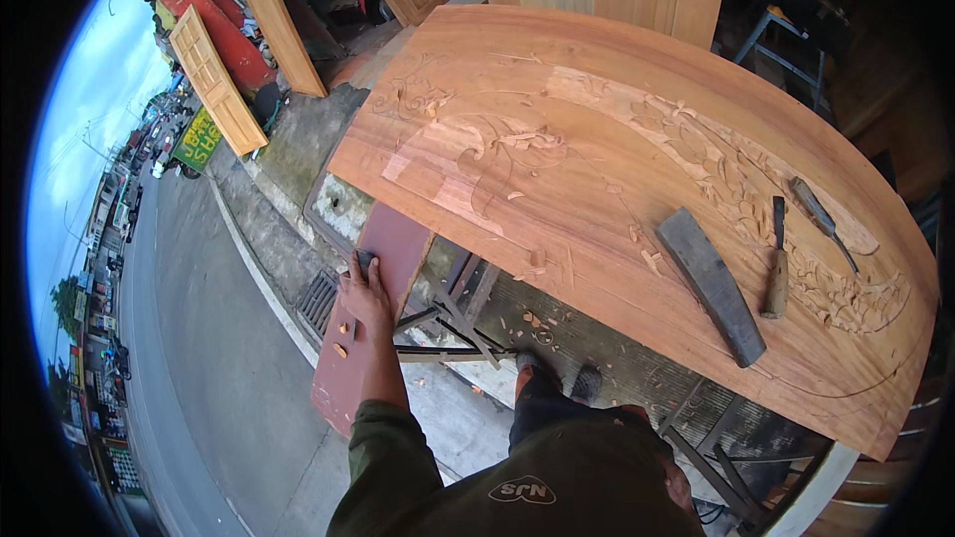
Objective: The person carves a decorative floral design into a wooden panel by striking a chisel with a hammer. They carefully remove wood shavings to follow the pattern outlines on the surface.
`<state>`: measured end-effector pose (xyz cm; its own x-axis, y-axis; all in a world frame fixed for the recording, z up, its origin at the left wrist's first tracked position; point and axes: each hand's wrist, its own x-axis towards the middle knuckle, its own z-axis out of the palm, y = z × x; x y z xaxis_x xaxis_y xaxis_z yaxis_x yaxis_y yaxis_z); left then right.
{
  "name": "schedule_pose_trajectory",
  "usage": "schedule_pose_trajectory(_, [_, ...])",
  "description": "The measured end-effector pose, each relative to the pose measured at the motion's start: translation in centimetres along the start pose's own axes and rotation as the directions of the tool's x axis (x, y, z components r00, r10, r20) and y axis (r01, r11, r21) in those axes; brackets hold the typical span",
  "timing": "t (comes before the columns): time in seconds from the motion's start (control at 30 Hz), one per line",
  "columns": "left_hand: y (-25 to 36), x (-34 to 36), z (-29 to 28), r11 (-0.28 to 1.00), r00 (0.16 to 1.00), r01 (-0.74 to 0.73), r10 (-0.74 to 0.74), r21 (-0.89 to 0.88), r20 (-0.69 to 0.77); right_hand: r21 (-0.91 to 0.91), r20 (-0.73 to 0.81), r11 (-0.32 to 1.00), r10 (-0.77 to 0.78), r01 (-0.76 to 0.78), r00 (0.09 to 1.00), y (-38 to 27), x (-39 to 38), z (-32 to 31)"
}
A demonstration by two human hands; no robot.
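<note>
My left hand [366, 296] reaches down to a reddish-brown board [396, 239] beside the large wooden panel. Its fingers are closed around a small dark block [365, 260], whose kind I cannot make out. What looks like my right hand [678, 487] hangs by my side, mostly hidden by my shirt. The wooden panel [597, 239] has a curved far edge and carved scrolls and leaves. On its right part lie a dark, heavy wooden bar [711, 283], a wooden-handled chisel [776, 283] and a slimmer carving tool [818, 211].
Two small wooden pieces, one an orange-brown chip [340, 350], lie on the reddish-brown board. Shavings [652, 261] are scattered over the panel, which rests on dark metal trestle legs [458, 313]. Wooden doors [219, 80] lean behind; a road [189, 308] runs along the left.
</note>
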<state>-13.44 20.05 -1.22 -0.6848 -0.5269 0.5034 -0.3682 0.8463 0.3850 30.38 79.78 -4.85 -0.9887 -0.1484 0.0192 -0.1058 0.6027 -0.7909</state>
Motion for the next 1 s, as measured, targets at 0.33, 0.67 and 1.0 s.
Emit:
schedule_pose_trajectory(0.33, [-0.2,0.1,-0.5,0.999,0.998,-0.039,0.04,0.009,-0.057,-0.066,0.1,0.952,-0.292,0.299,0.951,-1.2,19.4,1.4])
schedule_pose_trajectory(0.67, [-0.7,-0.3,-1.3,1.0,0.997,-0.028,0.027,-0.005,-0.074,-0.033,0.201,0.918,-0.381,0.395,0.903,-2.6,24.2,2.4])
schedule_pose_trajectory(1.0, [-0.6,-0.2,-1.2,0.997,0.996,-0.042,0.037,-0.057,-0.084,-0.033,0.217,0.921,-0.374,0.389,0.902,-2.6,24.2,2.2])
